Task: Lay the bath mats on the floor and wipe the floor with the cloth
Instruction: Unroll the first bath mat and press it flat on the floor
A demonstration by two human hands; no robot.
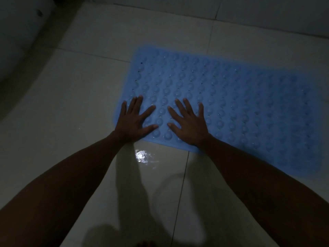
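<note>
A blue rubber bath mat with rows of round bumps and small holes lies flat on the pale tiled floor, stretching from the centre to the right. My left hand rests palm down on the mat's near left corner, fingers spread. My right hand lies flat on the mat just beside it, fingers spread too. Neither hand holds anything. No cloth is in view.
The room is dim. A white curved fixture fills the upper left. A wall base runs along the top. A bright light reflection shines on the glossy tile just in front of the mat's near edge.
</note>
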